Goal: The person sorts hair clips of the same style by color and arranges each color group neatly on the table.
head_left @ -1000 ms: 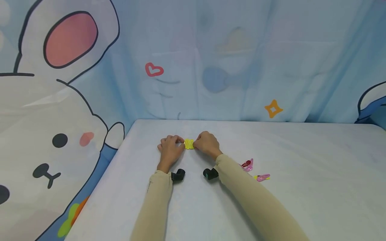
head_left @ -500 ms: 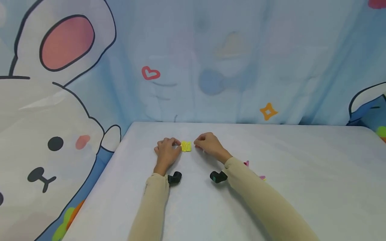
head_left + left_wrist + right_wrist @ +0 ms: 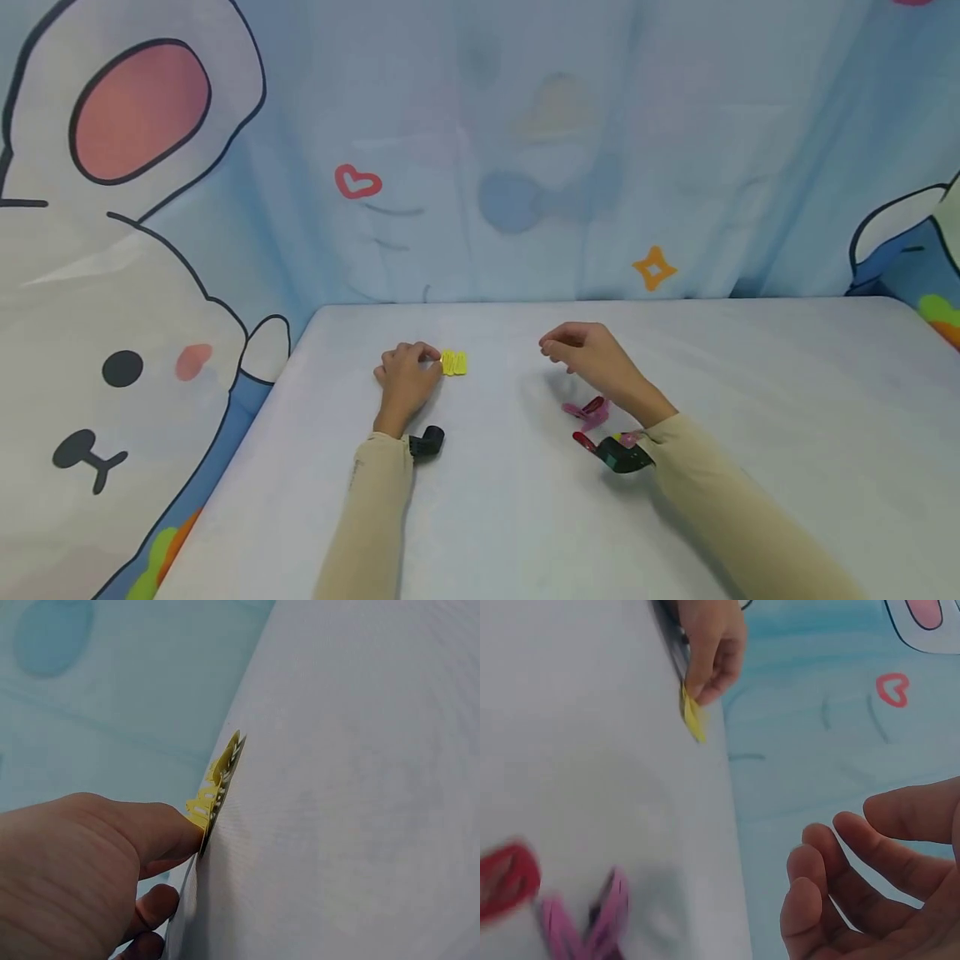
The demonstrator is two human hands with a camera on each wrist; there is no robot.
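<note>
On the far part of the table, my left hand (image 3: pixel 407 383) pinches the left edge of a small group of yellow hair clips (image 3: pixel 455 362) lying side by side. In the left wrist view, the clips (image 3: pixel 217 784) stick out past the thumb, close over the white cloth. My right hand (image 3: pixel 592 357) is raised above the table to the right, its fingers loosely bent and nothing between them. Below it lie pink and red hair clips (image 3: pixel 592 411), and the right wrist view shows a purple-pink clip (image 3: pixel 589 922) and a red clip (image 3: pixel 508 879), both blurred.
A white cloth covers the table (image 3: pixel 510 517). Behind its far edge hangs a blue printed curtain (image 3: pixel 465 150). Black wrist cameras sit at both sleeves; the right one (image 3: pixel 622 456) partly hides a pink and yellow clip (image 3: pixel 628 437).
My right hand has let go of the yellow clips' right side and moved right, above the pink and red clips. My left hand stays at the yellow clips.
</note>
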